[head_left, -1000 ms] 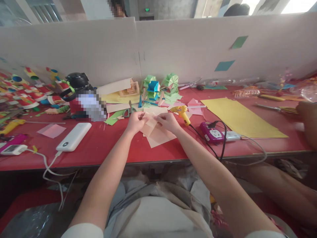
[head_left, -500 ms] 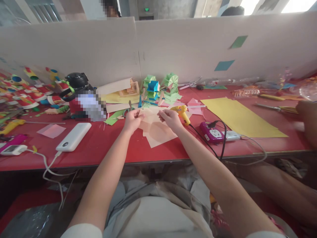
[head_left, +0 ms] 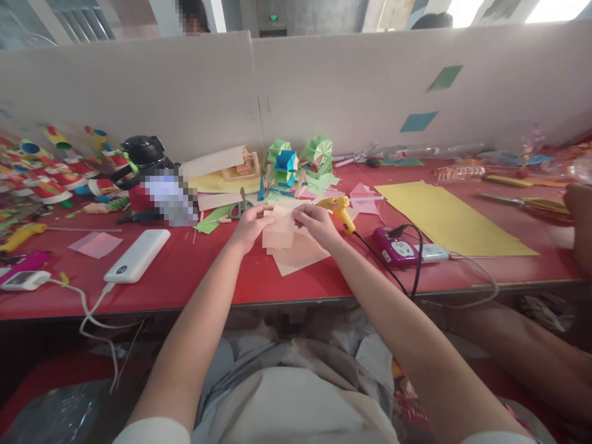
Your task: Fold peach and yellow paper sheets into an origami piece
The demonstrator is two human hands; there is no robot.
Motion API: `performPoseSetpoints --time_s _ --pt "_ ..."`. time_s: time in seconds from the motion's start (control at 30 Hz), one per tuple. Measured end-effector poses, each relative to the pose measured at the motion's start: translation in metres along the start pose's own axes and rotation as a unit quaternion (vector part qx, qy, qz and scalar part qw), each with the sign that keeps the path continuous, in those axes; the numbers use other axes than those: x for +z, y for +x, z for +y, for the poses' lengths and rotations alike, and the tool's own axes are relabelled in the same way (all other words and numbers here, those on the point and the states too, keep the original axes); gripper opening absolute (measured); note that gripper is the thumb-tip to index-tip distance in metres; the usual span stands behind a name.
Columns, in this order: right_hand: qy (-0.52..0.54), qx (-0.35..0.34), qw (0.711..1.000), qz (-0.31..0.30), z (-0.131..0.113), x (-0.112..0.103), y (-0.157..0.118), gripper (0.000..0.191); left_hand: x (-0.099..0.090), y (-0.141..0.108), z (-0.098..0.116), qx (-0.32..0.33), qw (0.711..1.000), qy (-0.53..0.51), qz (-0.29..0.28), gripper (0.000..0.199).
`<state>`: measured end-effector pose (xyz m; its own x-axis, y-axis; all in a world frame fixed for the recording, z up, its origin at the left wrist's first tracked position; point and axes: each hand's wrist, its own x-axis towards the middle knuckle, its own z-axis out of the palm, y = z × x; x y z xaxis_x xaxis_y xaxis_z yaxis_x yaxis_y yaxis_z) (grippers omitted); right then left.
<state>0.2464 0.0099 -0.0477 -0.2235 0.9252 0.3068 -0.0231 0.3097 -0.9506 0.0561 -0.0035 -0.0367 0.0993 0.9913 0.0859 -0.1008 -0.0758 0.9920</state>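
Observation:
A small square of pale peach paper (head_left: 278,229) is held up between my two hands. My left hand (head_left: 252,227) pinches its left edge, and my right hand (head_left: 314,223) grips its upper right corner with the fingers closed. Under it, a larger sheet of peach paper (head_left: 303,254) lies on the red table. Just right of my right hand is a yellow glue gun (head_left: 342,214). Scissors (head_left: 237,209) lie beyond my left hand. Green and blue folded paper shapes (head_left: 285,161) stand behind the paper.
A purple power socket (head_left: 396,248) with cables and yellow paper (head_left: 453,219) lie to the right. A white power bank (head_left: 137,256), a black-lidded bottle (head_left: 144,151) and paper figures are at left. Another person's hand (head_left: 580,216) shows at the far right edge.
The small paper between my hands now hangs flatter and faces me. My left hand has shifted slightly right. The other person's hand at far right has moved a little.

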Motion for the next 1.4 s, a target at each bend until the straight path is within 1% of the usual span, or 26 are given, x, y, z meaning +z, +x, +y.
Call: performPoseSetpoints --time_s 0.07,0.13,0.2,0.27,0.33,0.37,0.43,0.5,0.57,0.6,0.63,0.7,0.77,0.83,0.87,0.93,1.0,1.1,1.17,1.3,1.4 --pt "-0.012 -0.021 1.000 -0.007 -0.001 0.001 -0.001 0.026 0.002 -0.001 0.001 0.009 1.000 0.024 -0.003 0.036" --pt "-0.031 -0.040 0.999 0.003 -0.002 0.002 -0.002 0.030 0.002 -0.001 0.001 0.056 0.996 0.070 0.021 0.034" --pt "-0.048 -0.049 0.997 0.032 -0.004 0.002 -0.002 0.038 0.002 0.001 0.000 0.139 0.981 0.115 0.067 0.030" --pt "-0.042 -0.032 0.997 0.052 -0.005 0.003 -0.003 0.049 0.001 0.002 0.000 0.241 0.955 0.143 0.099 0.024" --pt "0.002 0.014 0.999 0.032 -0.006 0.003 -0.003 0.059 0.000 0.001 0.001 0.313 0.930 0.169 0.091 0.016" --pt "0.033 0.040 0.999 0.010 -0.005 0.003 -0.002 0.061 -0.001 0.001 0.002 0.333 0.921 0.188 0.075 0.012" --pt "0.092 0.074 0.993 -0.028 -0.004 0.003 -0.002 0.057 -0.001 0.000 0.003 0.344 0.910 0.229 0.037 0.005" --pt "0.127 0.082 0.988 -0.037 -0.003 0.004 -0.001 0.049 -0.001 0.000 0.002 0.340 0.903 0.263 0.019 0.004" --pt "0.133 0.080 0.988 -0.023 -0.002 0.004 0.000 0.046 -0.001 0.001 -0.001 0.323 0.905 0.274 0.033 0.009" --pt "0.126 0.077 0.989 -0.014 -0.001 0.003 0.000 0.045 -0.001 0.002 -0.002 0.307 0.913 0.265 0.047 0.017" --pt "0.111 0.070 0.991 -0.004 -0.001 0.003 0.000 0.046 -0.002 0.003 -0.004 0.282 0.926 0.244 0.062 0.027" --pt "0.068 0.048 0.996 0.015 0.001 0.002 0.000 0.047 -0.003 0.006 -0.006 0.208 0.961 0.165 0.081 0.046" --pt "0.026 0.028 0.999 0.028 0.002 0.002 0.000 0.049 -0.003 0.007 -0.007 0.117 0.988 0.064 0.075 0.053" --pt "-0.004 0.020 0.999 0.025 0.003 0.001 0.000 0.049 -0.001 0.007 -0.006 0.045 0.997 -0.011 0.059 0.056" --pt "-0.015 0.018 1.000 0.018 0.004 0.001 0.000 0.050 0.001 0.006 -0.005 0.024 0.998 -0.028 0.056 0.060" --pt "-0.031 0.016 0.999 0.002 0.005 0.001 0.000 0.051 0.004 0.004 -0.003 0.007 0.997 -0.030 0.065 0.071" --pt "-0.027 0.026 0.999 -0.006 0.007 0.002 0.000 0.053 0.006 0.002 -0.001 0.008 0.997 -0.019 0.080 0.072" --pt "0.000 0.055 0.998 -0.015 0.008 0.003 0.000 0.055 0.008 0.000 0.002 0.016 0.996 -0.019 0.085 0.059" --pt "0.000 0.057 0.998 -0.030 0.007 0.004 0.000 0.052 0.008 -0.002 0.005 0.016 0.996 -0.022 0.083 0.053" --pt "-0.042 0.017 0.998 -0.036 0.004 0.002 -0.001 0.046 0.007 -0.002 0.006 0.000 0.997 -0.031 0.066 0.052" --pt "-0.068 -0.002 0.997 -0.025 0.004 0.000 -0.001 0.045 0.005 0.001 0.003 -0.012 0.997 -0.042 0.071 0.041"
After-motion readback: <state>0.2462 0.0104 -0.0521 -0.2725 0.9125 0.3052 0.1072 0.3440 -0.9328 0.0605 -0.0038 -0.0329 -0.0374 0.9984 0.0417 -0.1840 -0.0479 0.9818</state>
